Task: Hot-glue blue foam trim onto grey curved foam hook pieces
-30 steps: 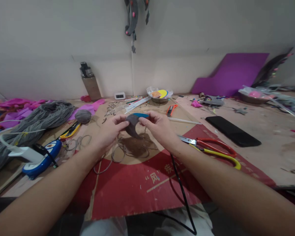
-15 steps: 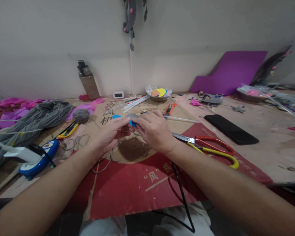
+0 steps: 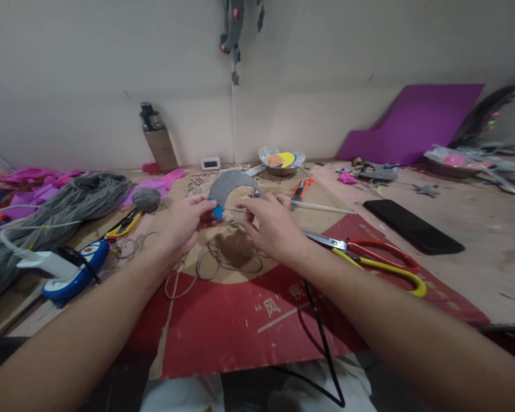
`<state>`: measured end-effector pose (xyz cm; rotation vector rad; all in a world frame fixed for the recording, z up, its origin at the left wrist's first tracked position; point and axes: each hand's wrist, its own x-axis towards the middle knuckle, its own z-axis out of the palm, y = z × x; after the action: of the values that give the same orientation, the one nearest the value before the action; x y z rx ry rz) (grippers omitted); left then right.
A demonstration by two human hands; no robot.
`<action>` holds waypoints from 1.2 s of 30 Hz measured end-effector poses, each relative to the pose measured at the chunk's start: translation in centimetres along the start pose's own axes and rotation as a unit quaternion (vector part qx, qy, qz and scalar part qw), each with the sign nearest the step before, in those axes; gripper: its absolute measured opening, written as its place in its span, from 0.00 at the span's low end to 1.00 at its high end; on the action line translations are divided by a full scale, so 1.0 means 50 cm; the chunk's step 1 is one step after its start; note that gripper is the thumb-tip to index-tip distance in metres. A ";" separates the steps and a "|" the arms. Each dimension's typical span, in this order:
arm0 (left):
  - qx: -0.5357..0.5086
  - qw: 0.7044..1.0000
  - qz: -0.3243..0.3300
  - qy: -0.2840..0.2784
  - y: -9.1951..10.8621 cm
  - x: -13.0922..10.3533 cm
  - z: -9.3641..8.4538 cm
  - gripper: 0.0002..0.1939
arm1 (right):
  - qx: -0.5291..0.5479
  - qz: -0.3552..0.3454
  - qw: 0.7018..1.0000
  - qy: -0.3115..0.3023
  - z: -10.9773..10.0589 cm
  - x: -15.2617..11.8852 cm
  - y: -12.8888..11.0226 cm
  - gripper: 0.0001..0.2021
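Containers: two shallow bowls at the back of the worktop. The middle bowl point(image 3: 282, 171) is lined or covered with clear crinkled plastic and holds a yellow piece point(image 3: 287, 159) and an orange piece point(image 3: 275, 161), both rising above its rim. The right-hand bowl point(image 3: 448, 170), below the purple sheet point(image 3: 412, 126), contains clear plastic and a bright pink item point(image 3: 454, 160); remaining contents too indistinct to identify.

Workpiece: a crescent point(image 3: 232, 184), raised over the cardboard point(image 3: 214, 329) between the hands, curve uppermost. Surface mostly wrapped in grey yarn, the turns close-set and ribbed across the width. Bare bright blue shows at the lower left tip. The opposite tip lies close to the right knuckles, its detail blurred.

Left hand point(image 3: 186, 223): thumb and fingers gripping the crescent at its blue end. Right hand point(image 3: 272, 223): fingers curled, just beside the inner curve; a thin strand point(image 3: 237, 210) runs from near the blue end to the fingertips. Cannot tell whether they pinch it.

Below: loose loops of yarn point(image 3: 196, 277) on the cardboard. Scissors point(image 3: 342, 246) lie right of these.
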<state>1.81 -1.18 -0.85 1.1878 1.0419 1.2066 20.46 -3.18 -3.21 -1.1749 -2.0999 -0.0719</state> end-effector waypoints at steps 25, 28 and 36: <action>-0.006 1.000 -0.016 -0.014 0.034 0.028 -0.041 0.01 | 0.118 0.168 0.978 0.044 -0.032 0.022 0.022 0.23; 0.017 0.994 -0.039 -0.099 0.024 0.016 -0.026 0.02 | 0.284 0.228 0.930 0.046 -0.020 0.027 0.029 0.22; -0.006 0.992 -0.099 -0.077 0.012 0.008 -0.010 0.02 | 0.558 0.309 0.770 0.023 -0.009 0.029 0.023 0.09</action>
<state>1.31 -0.74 -0.28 1.1216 1.0093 0.9510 21.12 -1.64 -2.30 -0.9470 -1.1648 1.2574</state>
